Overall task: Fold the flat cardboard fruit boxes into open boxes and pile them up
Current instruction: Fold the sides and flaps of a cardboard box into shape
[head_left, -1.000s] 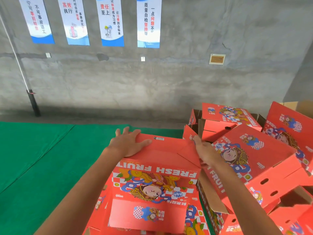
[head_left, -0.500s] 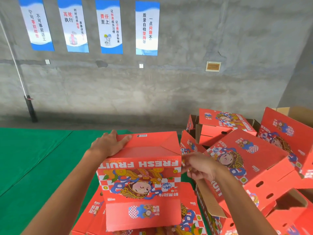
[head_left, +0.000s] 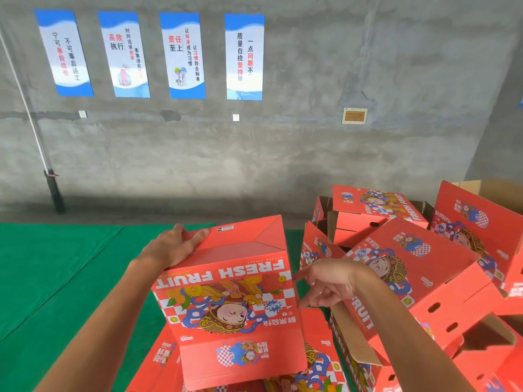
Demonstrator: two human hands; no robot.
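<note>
Head view: the left hand lies flat, grip open, on top of the red box, which stands on flat boxes. The right hand, grip relaxed and empty, hovers beside it. Folded boxes are piled at the right.

A red printed box stands folded up, base flaps closed on top — upside-down "FRESH FRUIT" lettering. It rests on flat boxes; a tumbled pile of folded boxes lies to its right.
</note>
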